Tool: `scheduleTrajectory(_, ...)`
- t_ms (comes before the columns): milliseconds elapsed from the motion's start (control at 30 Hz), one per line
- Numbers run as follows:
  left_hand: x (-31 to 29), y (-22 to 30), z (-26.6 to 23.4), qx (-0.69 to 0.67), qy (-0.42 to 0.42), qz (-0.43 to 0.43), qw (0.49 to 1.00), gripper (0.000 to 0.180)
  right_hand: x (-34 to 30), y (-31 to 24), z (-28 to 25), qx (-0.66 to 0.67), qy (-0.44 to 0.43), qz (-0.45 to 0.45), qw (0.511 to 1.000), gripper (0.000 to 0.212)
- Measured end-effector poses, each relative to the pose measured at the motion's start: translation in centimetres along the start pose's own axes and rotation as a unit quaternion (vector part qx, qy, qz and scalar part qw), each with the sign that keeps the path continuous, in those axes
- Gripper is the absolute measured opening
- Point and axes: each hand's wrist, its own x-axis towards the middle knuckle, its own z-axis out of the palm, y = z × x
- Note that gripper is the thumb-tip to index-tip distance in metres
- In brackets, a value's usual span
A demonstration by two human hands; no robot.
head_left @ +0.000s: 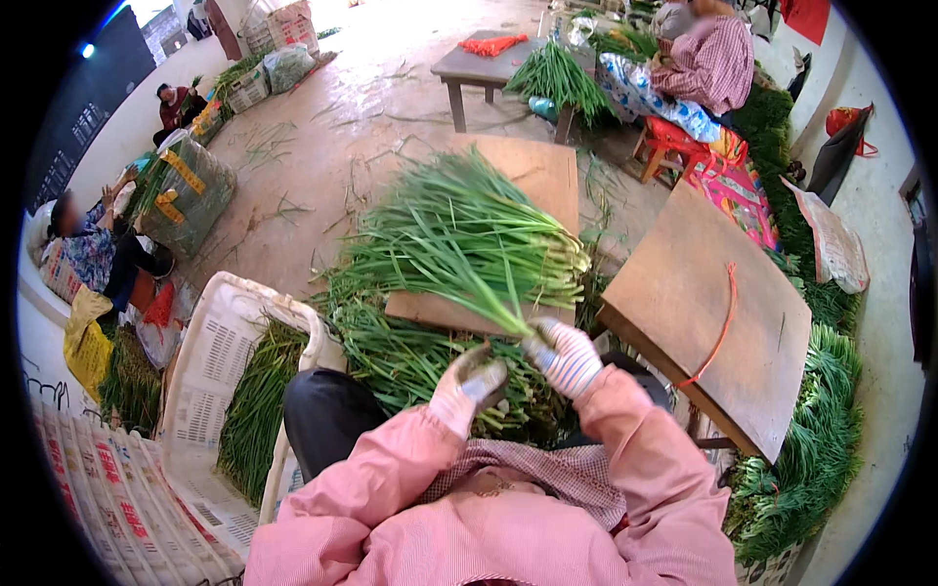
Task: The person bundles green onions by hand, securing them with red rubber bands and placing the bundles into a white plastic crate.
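Observation:
Near the middle, my right hand (565,356), in a striped white glove with grey-coated fingers, grips a few garlic chives (508,317) by their pale lower ends. Their leaves stretch forward and left across a large heap of garlic chives (449,234) on a wooden board (537,166). My left hand (469,384), gloved too, is just left of the right and apart from it. Its fingers are curled in; whatever may be inside them is hidden. More loose chives (391,356) lie below the board, between my knees.
On my left stands a white plastic crate (223,337) with greens inside. A wooden stool (718,303) with a red cord (725,327) is at right, beside piled greens (801,459). Farther off are a low table (479,63) and several seated people.

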Motion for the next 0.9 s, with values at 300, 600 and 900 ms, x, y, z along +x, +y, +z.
scheduleTrajectory(300, 5.0, -2.6, -5.1, -0.149, 0.037, -0.11, 0.982, 0.035, -4.6, 6.2, 3.6, 0.184, -0.177, 0.098, 0.962, 0.049)
scheduleTrajectory(600, 3.6, -1.6, -4.2, -0.105, 0.099, 0.063, 0.988, 0.016, -0.2, 4.9, 6.5, 0.187, -0.1, 0.225, 0.951, 0.032)
scheduleTrajectory(900, 4.6, 6.2, -5.8, -0.061, 0.093, 0.121, 0.986, 0.015, -0.7, 6.4, 4.2, -0.401, -0.243, 0.17, 0.867, 0.046)
